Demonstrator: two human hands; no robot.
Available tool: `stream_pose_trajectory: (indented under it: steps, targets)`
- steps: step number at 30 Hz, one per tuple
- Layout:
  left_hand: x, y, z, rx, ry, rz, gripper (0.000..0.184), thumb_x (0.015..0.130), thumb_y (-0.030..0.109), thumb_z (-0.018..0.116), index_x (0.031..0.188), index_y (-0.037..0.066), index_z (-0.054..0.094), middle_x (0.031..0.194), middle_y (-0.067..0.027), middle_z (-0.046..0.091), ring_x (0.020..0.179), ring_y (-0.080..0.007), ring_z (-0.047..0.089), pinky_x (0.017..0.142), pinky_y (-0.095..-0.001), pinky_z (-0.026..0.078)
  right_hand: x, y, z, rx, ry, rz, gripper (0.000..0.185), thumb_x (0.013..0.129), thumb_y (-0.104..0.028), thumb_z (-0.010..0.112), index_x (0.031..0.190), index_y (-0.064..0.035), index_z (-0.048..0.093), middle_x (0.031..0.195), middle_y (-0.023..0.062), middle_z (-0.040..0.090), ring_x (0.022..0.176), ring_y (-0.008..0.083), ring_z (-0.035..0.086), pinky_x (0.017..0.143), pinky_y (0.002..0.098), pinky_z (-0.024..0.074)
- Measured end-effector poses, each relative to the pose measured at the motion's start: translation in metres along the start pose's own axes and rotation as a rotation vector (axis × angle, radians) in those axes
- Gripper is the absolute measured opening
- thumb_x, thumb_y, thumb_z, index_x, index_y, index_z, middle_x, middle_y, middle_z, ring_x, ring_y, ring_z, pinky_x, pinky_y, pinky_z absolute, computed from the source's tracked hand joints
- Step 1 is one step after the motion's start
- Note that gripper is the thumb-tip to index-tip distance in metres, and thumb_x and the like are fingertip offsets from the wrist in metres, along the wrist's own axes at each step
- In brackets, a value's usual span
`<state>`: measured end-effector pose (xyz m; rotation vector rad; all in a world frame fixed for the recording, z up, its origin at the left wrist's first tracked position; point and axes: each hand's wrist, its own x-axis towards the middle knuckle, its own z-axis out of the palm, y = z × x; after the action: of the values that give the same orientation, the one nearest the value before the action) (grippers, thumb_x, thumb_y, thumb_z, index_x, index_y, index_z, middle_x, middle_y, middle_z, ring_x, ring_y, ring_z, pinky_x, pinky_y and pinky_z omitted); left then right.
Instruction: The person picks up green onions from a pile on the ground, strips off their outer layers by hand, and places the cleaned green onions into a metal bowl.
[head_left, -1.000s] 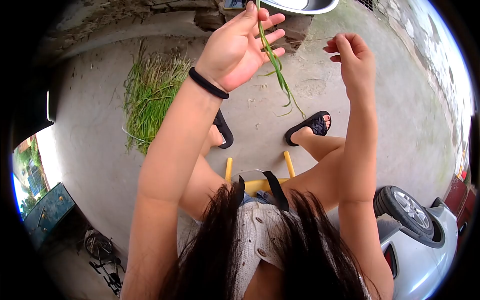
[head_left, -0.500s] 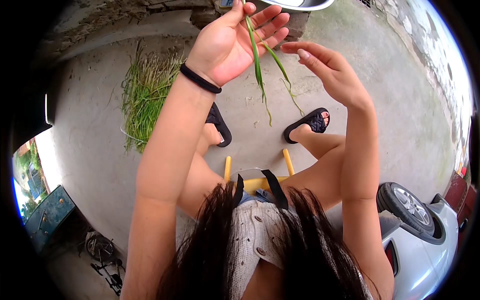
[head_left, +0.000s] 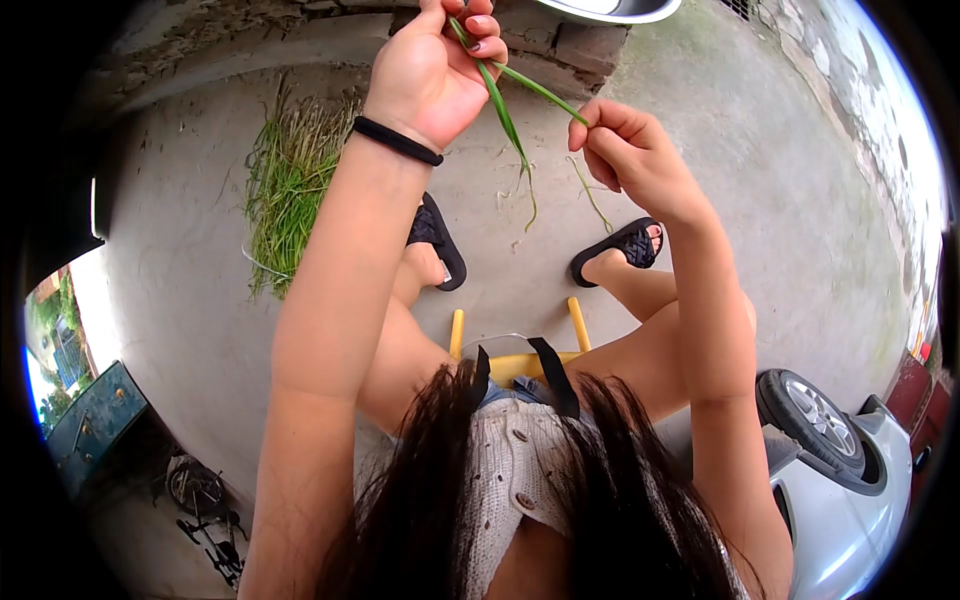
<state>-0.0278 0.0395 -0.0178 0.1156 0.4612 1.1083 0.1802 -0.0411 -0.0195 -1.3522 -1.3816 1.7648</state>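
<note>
My left hand (head_left: 432,75) is raised at the top of the view, palm up, its fingers curled round a thin green leafy stalk (head_left: 502,112) that looks like a chive or young garlic plant. One leaf hangs down from it, with a thin, curling tip. A second leaf (head_left: 545,93) stretches across to my right hand (head_left: 635,160), which pinches its end between thumb and fingers. From that pinch a thin, pale withered end (head_left: 592,195) dangles. The stalk's upper end is hidden in the left hand and by the frame edge.
A heap of similar green stalks (head_left: 297,195) lies on the concrete floor (head_left: 790,250) to the left. A metal basin (head_left: 640,8) stands at the top. My sandalled feet flank yellow stool legs (head_left: 578,322). A silver car (head_left: 850,520) is at lower right, a bicycle (head_left: 205,510) at lower left.
The left hand has moved slightly left and its fingers have curled in. My right hand has come down and closed on one leaf, pulling it away from the other.
</note>
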Motion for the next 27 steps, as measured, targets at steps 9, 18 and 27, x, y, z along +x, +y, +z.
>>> stream_pose_trajectory:
  steps: [9, 18, 27]
  targets:
    - [0.003, 0.004, -0.004, -0.051, 0.090, 0.060, 0.029, 0.098, 0.029, 0.035, 0.082, 0.008, 0.048, 0.074, -0.0026, 0.050, 0.060, -0.0124, 0.045, 0.054, -0.0245, 0.039, 0.004, 0.005, 0.016, -0.117, 0.065, 0.037, 0.031, 0.093, -0.024, 0.050, 0.116, -0.0057, 0.057, 0.110, 0.0054, 0.062, 0.112, 0.0157, 0.048, 0.098, 0.0329, 0.0347]
    - [0.009, 0.013, -0.018, -0.045, 0.014, 0.043, 0.028, 0.098, 0.027, 0.035, 0.083, 0.006, 0.047, 0.076, -0.0020, 0.048, 0.061, -0.0112, 0.043, 0.057, -0.0246, 0.036, 0.005, 0.011, 0.030, 0.390, -0.219, -0.065, 0.026, 0.094, -0.020, 0.048, 0.110, -0.0037, 0.059, 0.077, -0.0026, 0.056, 0.076, 0.0062, 0.050, 0.075, 0.0238, 0.0412]
    - [0.004, 0.011, -0.010, -0.032, 0.068, 0.054, 0.030, 0.099, 0.027, 0.032, 0.086, 0.003, 0.046, 0.079, -0.0051, 0.050, 0.065, -0.0150, 0.045, 0.063, -0.0279, 0.041, 0.013, 0.029, 0.012, -0.600, 0.148, 0.015, 0.024, 0.090, -0.019, 0.051, 0.107, -0.0077, 0.063, 0.086, 0.0098, 0.062, 0.080, 0.0191, 0.057, 0.070, 0.0292, 0.0455]
